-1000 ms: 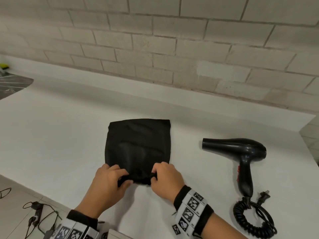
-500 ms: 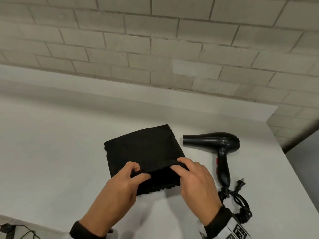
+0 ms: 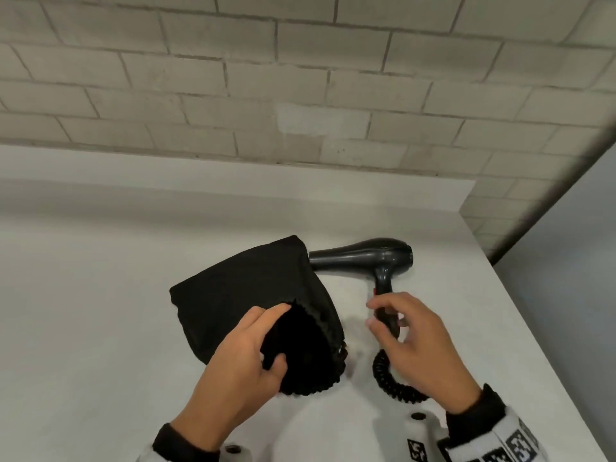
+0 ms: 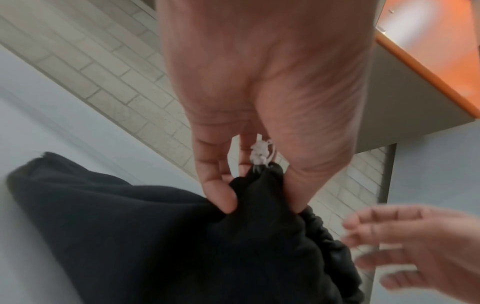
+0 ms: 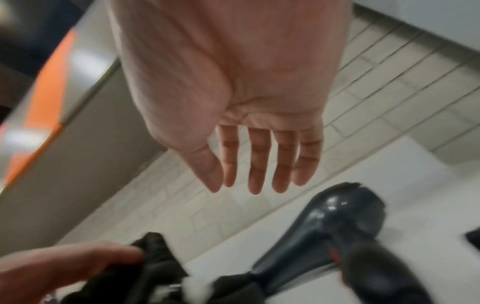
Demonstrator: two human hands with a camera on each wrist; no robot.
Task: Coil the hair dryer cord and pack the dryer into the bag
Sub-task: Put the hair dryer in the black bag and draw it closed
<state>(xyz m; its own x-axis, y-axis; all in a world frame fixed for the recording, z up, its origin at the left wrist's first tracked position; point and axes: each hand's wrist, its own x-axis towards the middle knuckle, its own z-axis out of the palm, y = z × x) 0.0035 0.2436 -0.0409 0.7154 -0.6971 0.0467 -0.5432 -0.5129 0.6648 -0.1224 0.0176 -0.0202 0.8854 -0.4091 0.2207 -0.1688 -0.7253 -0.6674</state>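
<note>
A black drawstring bag (image 3: 240,295) lies on the white table (image 3: 100,311), its mouth facing me. My left hand (image 3: 274,338) grips the rim of the mouth and holds it raised; the left wrist view shows thumb and fingers pinching the bunched fabric (image 4: 249,193) beside a white cord knot (image 4: 259,152). To the right of the bag lies the black hair dryer (image 3: 366,256), nozzle against the bag. My right hand (image 3: 375,314) hovers over the dryer's handle (image 3: 386,288) with straight, spread fingers (image 5: 255,174) and holds nothing. The coiled cord (image 3: 388,375) curls under my right wrist.
A pale brick wall (image 3: 300,95) runs behind the table. The table's right edge (image 3: 540,335) lies close beyond the dryer, with a drop to the floor. Bare tabletop stretches to the left of the bag.
My right hand let go of the bag's mouth and moved right, over the dryer handle. My left hand keeps the rim and has lifted it, so the mouth gapes. The view swung right.
</note>
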